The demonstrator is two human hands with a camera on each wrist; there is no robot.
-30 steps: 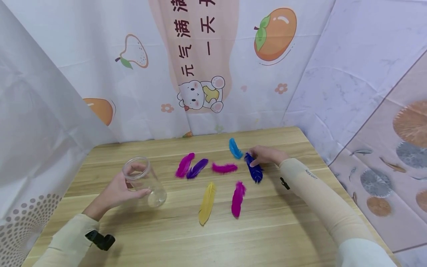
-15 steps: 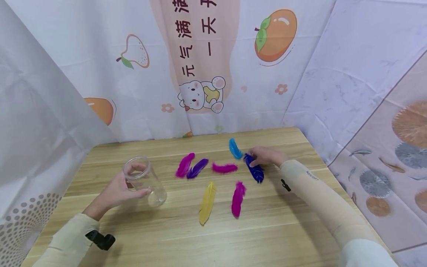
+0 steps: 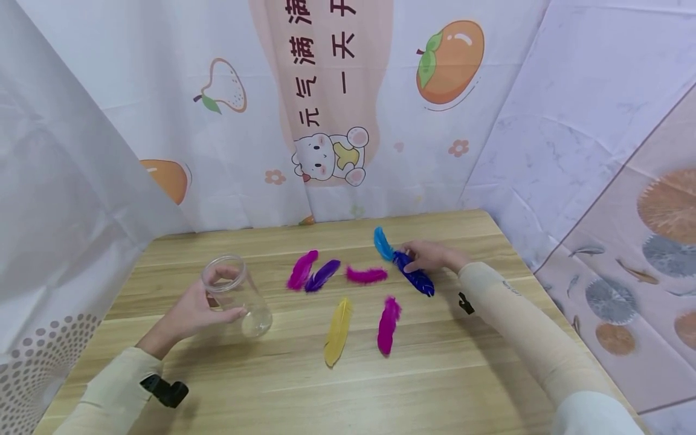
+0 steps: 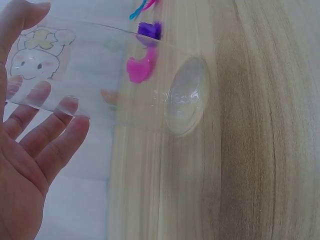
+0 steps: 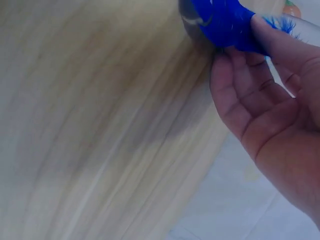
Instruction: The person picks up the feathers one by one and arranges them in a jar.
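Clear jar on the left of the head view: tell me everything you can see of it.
The clear jar is a colourless, see-through cylinder with a rounded rim at its open, lidless mouth and a round base. It could be plastic or glass; the pictures don't settle which. It appears to stand upright, base on the wooden table, left of the loose feathers. The left hand holds it, thumb and fingers around the wall. A pink feather shows through it in the left wrist view, lying beyond it.
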